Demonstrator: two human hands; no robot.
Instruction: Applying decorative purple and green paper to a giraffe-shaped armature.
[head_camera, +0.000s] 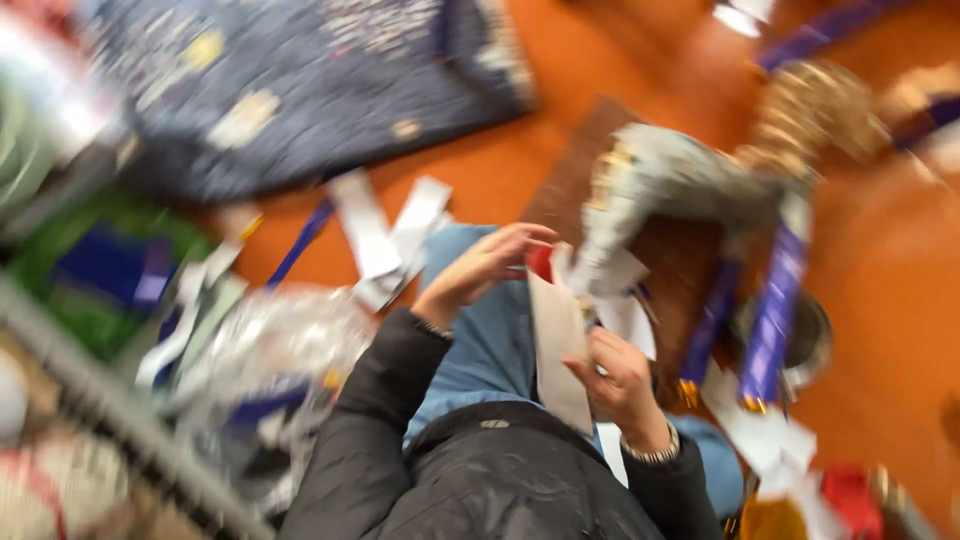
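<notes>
At the frame's centre, over the lap, the right hand pinched a white paper strip in closed fingers while the left hand, fingers loosely curled, touched a small red piece at its top, seemingly mid-wrapping; the next move would call for steady grip.

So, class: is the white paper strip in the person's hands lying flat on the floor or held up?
Held up: the right hand grips the white paper strip above the lap; the left hand meets its top.

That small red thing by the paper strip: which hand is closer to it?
Left. The left hand has its fingertips right at the red thing; the right hand sits lower, gripping the white paper strip.
</notes>
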